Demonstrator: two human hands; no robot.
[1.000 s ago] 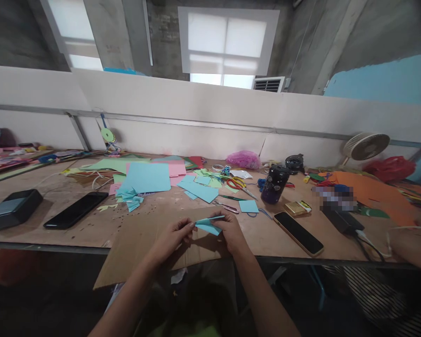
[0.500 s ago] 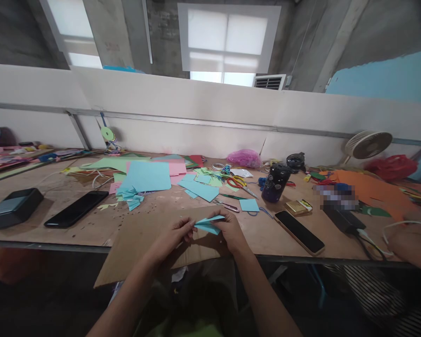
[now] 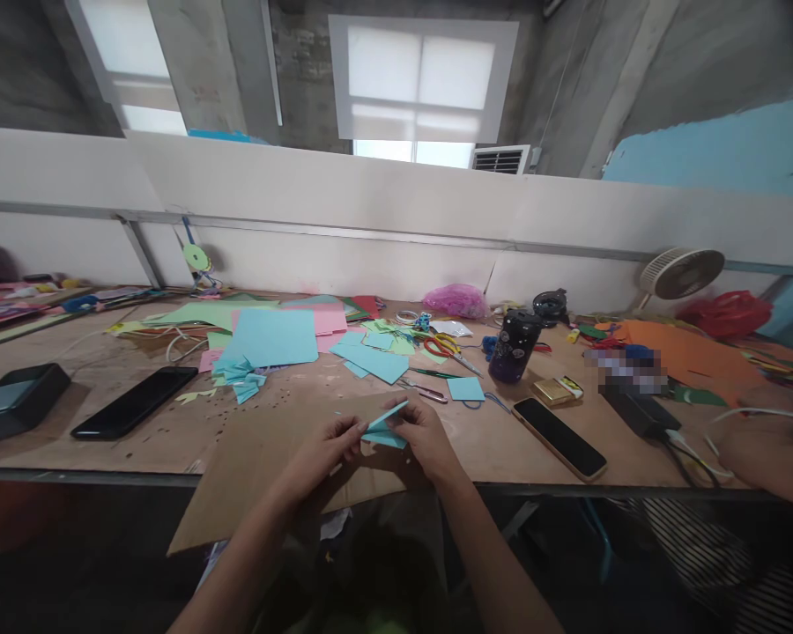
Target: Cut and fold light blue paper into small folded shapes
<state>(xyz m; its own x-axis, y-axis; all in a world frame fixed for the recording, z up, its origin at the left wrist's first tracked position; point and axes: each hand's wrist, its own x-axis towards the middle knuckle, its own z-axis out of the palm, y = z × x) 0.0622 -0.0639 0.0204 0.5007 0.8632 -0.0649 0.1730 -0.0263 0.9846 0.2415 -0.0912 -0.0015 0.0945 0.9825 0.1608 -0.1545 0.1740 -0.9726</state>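
Observation:
Between my two hands is a small folded piece of light blue paper (image 3: pixel 384 433), its flaps standing apart. My left hand (image 3: pixel 334 445) pinches its left end with thumb and fingers. On the right end, the fingers of my right hand (image 3: pixel 423 433) are closed, and they cover part of the folds. Both hands are just above a brown cardboard sheet (image 3: pixel 257 458) that overhangs the table's front edge. Beyond them lie a blue paper square (image 3: pixel 465 388), a craft knife or similar slim tool (image 3: pixel 426 390) and blue paper strips (image 3: pixel 374 359).
A black phone (image 3: pixel 136 402) and a dark box-shaped device (image 3: pixel 19 401) lie at left. To the right are a dark tumbler (image 3: pixel 514 348), another phone (image 3: pixel 559 438) and a gold box (image 3: pixel 555 390). Scissors (image 3: pixel 450 350) lie behind. Another person's arm (image 3: pixel 773 453) rests at far right.
My right hand has shifted its grip on the folded paper, and the upper flap now stands steeper and narrower. My left hand keeps its pinch. The whole view has shifted slightly.

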